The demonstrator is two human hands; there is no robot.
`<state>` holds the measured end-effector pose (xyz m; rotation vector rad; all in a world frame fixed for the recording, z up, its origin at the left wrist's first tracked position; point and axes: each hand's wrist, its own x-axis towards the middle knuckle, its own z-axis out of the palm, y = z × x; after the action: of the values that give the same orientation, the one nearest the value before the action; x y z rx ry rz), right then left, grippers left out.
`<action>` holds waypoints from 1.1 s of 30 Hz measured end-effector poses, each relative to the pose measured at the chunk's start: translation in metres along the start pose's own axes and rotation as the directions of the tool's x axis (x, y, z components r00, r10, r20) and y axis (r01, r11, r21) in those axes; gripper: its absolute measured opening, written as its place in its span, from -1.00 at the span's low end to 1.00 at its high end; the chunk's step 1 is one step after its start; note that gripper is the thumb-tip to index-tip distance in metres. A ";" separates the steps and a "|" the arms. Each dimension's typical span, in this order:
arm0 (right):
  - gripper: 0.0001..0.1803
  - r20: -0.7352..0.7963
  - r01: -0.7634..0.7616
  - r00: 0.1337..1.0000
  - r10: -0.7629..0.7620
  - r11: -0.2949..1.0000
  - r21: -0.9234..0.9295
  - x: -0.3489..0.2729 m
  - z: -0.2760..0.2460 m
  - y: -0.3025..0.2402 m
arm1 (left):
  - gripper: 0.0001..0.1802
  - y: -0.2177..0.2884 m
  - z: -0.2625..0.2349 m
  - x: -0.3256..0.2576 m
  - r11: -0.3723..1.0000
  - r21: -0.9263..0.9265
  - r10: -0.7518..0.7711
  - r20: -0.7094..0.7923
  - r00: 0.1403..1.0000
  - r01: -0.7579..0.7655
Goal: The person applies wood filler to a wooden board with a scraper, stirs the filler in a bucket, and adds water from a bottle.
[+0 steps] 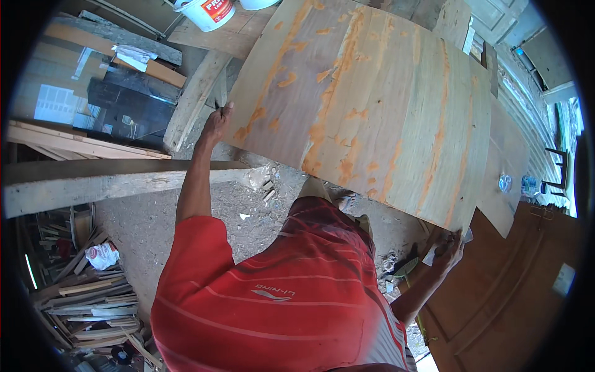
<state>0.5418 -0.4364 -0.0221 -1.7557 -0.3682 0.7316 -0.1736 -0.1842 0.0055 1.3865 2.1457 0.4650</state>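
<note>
A large plywood sheet [378,111] with orange filler streaks and patches lies tilted in front of me. At its left corner, my left hand [217,124] is closed on the edge, thumb pointing up. My right hand [449,249] is closed at the near right corner, its fingers partly hidden. Beside those fingers shows a small pale flat piece [429,255], too unclear to name. Under the sheet's right side juts another thin board [505,155].
White buckets [209,13] stand at the far left on a board. A thick wooden beam [111,189] crosses at left, above stacked wood offcuts [102,310]. At right are a brown door panel [496,285] and plastic bottles [530,185]. Rubble [263,183] litters the ground.
</note>
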 end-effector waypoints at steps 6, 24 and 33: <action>-0.51 0.042 0.075 0.996 -0.074 0.997 -0.010 0.022 -0.020 0.017 | -0.10 -0.011 -0.001 -0.039 0.996 0.024 -0.084 0.018 0.996 0.083; -0.78 -0.146 -0.196 0.952 0.269 0.901 0.386 0.006 0.011 -0.014 | -0.20 -0.059 0.013 -0.136 0.985 -0.148 -0.081 0.030 0.996 0.084; -0.75 -0.164 -0.149 0.966 0.202 0.947 0.285 0.018 -0.010 -0.007 | -0.26 -0.051 0.015 -0.162 0.977 -0.172 -0.119 0.051 0.992 0.127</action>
<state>0.5628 -0.4314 -0.0189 -1.5933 0.0225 0.6961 -0.1481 -0.3527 0.0058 1.1506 2.0891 0.5573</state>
